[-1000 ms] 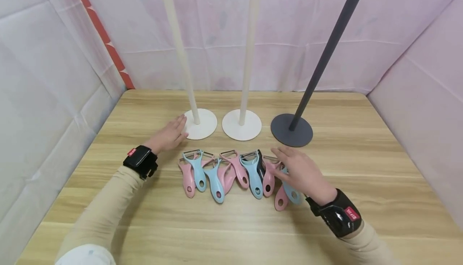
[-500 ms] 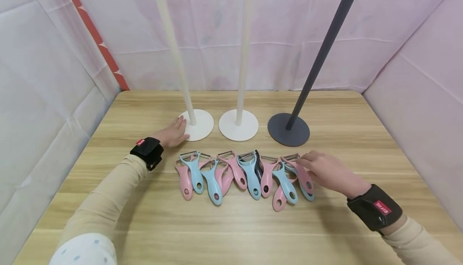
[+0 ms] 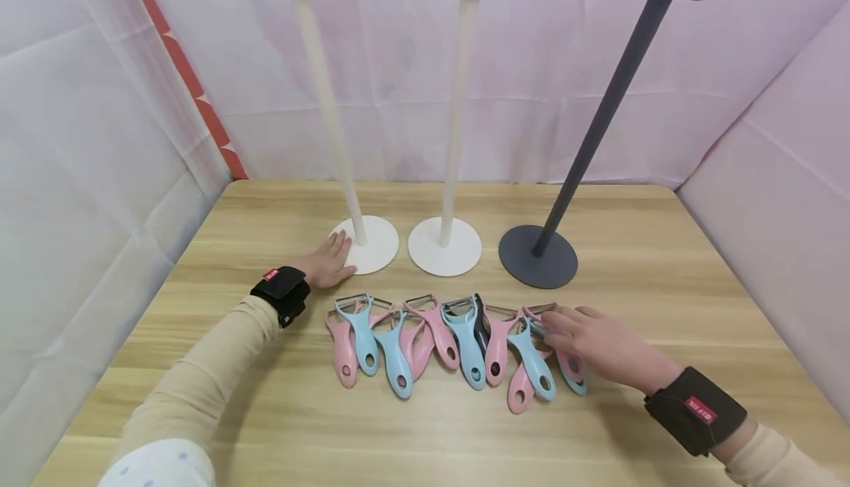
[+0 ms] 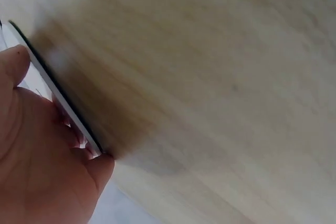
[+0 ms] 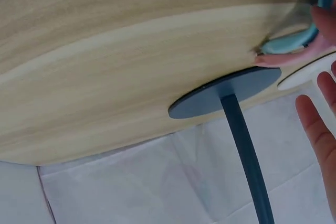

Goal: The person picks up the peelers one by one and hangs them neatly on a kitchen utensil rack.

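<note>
My left hand rests with straight fingers on the rim of the left white stand base. In the left wrist view, the thumb and fingers of that hand lie along the base's edge. My right hand hovers over or touches the right end of a row of peelers, partly covering a pink peeler and a light blue one under it. Its fingers look extended in the right wrist view. Further left lie several pink and light blue peelers, overlapping, with a black one among them.
Behind the peelers stand a second white stand and a dark grey one, both topped with hooks. The wooden table is bounded by pale cloth walls at the back and sides.
My right hand has moved right from over the peelers to the row's right end, uncovering several there. My left hand stays at the white base, its fingers further onto it. The head view has tilted up.
</note>
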`<state>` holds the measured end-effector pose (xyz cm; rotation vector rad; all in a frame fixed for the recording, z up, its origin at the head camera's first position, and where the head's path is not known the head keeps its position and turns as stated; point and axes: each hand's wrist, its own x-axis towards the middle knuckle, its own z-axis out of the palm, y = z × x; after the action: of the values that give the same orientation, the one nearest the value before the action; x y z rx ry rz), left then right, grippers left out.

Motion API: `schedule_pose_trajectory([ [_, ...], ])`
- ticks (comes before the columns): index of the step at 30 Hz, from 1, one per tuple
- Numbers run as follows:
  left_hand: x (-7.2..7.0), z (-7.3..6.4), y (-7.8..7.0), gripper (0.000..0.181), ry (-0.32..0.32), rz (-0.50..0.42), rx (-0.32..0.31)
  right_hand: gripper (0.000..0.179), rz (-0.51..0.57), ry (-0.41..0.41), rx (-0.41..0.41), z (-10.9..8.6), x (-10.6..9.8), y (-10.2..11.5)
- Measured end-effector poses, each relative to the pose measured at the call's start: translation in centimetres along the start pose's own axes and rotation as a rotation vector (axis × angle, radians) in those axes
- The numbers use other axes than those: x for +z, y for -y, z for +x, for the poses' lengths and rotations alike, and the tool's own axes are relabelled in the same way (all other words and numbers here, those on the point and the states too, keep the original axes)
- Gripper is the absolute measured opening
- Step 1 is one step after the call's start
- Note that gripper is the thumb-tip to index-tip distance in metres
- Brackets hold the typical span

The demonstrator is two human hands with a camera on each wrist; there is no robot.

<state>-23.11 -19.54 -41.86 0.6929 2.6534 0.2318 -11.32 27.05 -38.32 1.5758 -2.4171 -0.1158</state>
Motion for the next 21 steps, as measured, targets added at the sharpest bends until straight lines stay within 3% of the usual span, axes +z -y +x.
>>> schedule_pose_trajectory([
  [4,0.5,0.3,-0.4,0.066,0.000,0.007,-0.017,0.018,-0.019,-0.024,-0.036,-0.5,0.4,0.2],
  [7,0.7,0.7,-0.7,0.066,-0.006,0.025,-0.010,0.053,-0.018,-0.043,-0.033,-0.9,0.4,0.4],
  [9,0.8,1.0,-0.9,0.066,-0.015,0.039,-0.008,0.066,-0.014,-0.052,-0.028,-1.2,0.3,0.4],
  [14,0.7,1.3,-1.2,0.066,-0.032,0.050,-0.021,0.061,0.012,-0.074,-0.022,-1.7,-0.4,0.4],
  [21,0.3,1.3,-1.6,0.065,-0.034,0.075,-0.030,0.062,-0.003,-0.222,-0.049,-0.7,-1.5,-0.2],
])
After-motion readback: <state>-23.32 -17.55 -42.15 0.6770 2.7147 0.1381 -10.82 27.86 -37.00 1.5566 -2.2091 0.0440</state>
